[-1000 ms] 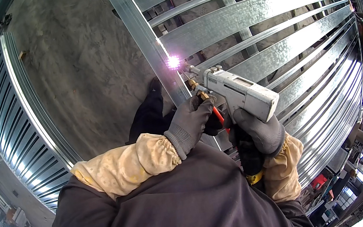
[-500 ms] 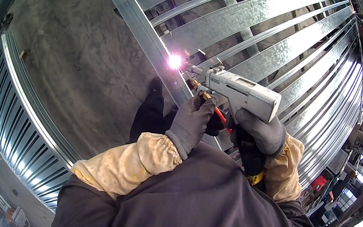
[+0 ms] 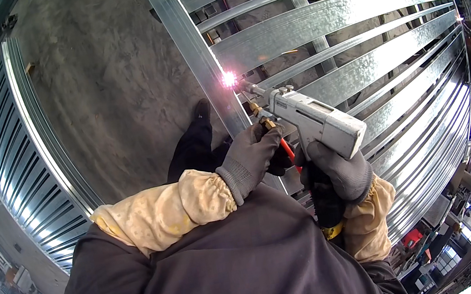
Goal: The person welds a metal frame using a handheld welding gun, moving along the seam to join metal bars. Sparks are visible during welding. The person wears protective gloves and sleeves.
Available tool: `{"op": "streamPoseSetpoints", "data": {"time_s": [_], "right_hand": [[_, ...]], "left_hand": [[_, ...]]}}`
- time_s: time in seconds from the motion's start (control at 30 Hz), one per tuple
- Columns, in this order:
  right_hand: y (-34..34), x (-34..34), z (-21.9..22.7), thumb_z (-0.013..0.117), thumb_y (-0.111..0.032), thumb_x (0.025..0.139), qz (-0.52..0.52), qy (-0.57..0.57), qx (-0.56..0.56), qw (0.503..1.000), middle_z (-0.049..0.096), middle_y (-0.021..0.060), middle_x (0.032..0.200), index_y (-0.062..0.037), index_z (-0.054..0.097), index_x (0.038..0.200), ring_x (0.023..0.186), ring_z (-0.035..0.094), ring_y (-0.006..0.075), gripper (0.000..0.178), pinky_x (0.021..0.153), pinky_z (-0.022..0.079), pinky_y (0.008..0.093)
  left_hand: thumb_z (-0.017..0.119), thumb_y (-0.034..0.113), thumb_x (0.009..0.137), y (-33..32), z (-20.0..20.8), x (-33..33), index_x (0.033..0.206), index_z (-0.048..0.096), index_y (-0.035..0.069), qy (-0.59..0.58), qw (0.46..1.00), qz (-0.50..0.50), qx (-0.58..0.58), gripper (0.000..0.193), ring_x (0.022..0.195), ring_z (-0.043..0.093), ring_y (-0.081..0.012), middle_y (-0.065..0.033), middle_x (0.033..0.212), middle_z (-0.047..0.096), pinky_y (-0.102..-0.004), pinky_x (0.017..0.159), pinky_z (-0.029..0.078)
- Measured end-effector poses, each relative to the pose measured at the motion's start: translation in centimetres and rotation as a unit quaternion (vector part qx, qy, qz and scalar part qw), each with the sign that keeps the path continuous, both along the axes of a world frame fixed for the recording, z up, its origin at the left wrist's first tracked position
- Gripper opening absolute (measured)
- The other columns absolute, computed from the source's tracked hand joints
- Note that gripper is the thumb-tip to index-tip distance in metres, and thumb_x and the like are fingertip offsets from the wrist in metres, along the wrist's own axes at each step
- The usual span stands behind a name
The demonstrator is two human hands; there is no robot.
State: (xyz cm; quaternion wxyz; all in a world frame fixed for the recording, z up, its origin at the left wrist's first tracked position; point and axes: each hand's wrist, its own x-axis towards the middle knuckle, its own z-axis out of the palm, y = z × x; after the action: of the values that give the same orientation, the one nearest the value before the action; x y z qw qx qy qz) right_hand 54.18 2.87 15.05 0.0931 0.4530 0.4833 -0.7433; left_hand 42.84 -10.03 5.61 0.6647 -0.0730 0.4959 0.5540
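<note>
My gloved right hand (image 3: 341, 173) is wrapped round the grip of a grey, boxy welding gun (image 3: 322, 122). The gun's nozzle points up and left at a bright pinkish glow on the inner edge of a galvanized steel rail (image 3: 193, 47), where a wide cross slat (image 3: 266, 34) meets it. Just below the gun, my gloved left hand (image 3: 250, 156) pinches a brass-fitted wire feed nozzle (image 3: 260, 112) with a red hose (image 3: 288, 149) running from it. Its thin tip reaches toward the glow. Both forearms wear tan protective sleeves.
Many parallel galvanized slats fill the right side, with floor showing through the gaps. Another slatted metal panel (image 3: 33, 176) lies at the left across the dark concrete floor (image 3: 111, 87). My shoe (image 3: 201, 110) stands beside the rail. Clutter and windows line the lower right.
The weld glow has become smaller and dimmer, and the flying sparks differ. The gun and both hands have shifted very slightly to the right.
</note>
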Motion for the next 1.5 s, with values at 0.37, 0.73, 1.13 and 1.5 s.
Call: {"op": "streamPoseSetpoints", "data": {"time_s": [0.37,0.73,1.13,1.5], "right_hand": [[0.1,0.2,0.0,0.060,-0.015,0.091,0.013,0.011,0.005,1.000,0.065,0.0045,0.088,0.0018,0.057,0.117,0.073,0.059,0.0093,0.031,0.062,0.047,0.0237],[-0.1,0.4,0.2,0.060,-0.013,0.090,0.000,0.004,-0.006,1.000,0.065,0.0044,0.090,0.0015,0.054,0.124,0.072,0.059,0.0099,0.038,0.062,0.047,0.0237],[-2.5,1.3,3.2,0.062,-0.018,0.089,-0.118,0.083,0.011,0.989,0.066,0.0077,0.096,0.0014,0.050,0.130,0.071,0.060,0.0106,0.047,0.058,0.048,0.0228],[-4.3,5.6,1.4,0.058,-0.026,0.092,-0.116,0.118,0.032,0.986,0.065,0.0139,0.096,0.0030,0.047,0.129,0.058,0.061,0.0149,0.048,0.049,0.049,0.0260]], "left_hand": [[0.049,0.020,0.099,-0.1,-0.4,0.3,0.096,0.059,0.002,0.031,0.999,-0.016,-0.014,0.021,0.057,0.056,-0.0076,-0.0021,0.072,0.060,-0.0240,0.051,0.049],[0.052,0.023,0.098,-0.4,-1.3,0.7,0.094,0.059,0.002,0.020,0.999,-0.025,-0.016,0.023,0.057,0.057,-0.0105,-0.0048,0.072,0.061,-0.0256,0.052,0.048],[0.051,0.021,0.098,-0.5,3.1,0.4,0.101,0.058,0.002,0.004,0.998,-0.001,0.057,0.020,0.057,0.053,-0.0092,-0.0023,0.075,0.057,-0.0249,0.051,0.047],[0.053,0.025,0.097,-1.9,0.0,3.1,0.100,0.058,0.004,0.078,0.992,-0.100,0.024,0.021,0.059,0.061,-0.0135,-0.0036,0.076,0.061,-0.0275,0.047,0.050]]}}
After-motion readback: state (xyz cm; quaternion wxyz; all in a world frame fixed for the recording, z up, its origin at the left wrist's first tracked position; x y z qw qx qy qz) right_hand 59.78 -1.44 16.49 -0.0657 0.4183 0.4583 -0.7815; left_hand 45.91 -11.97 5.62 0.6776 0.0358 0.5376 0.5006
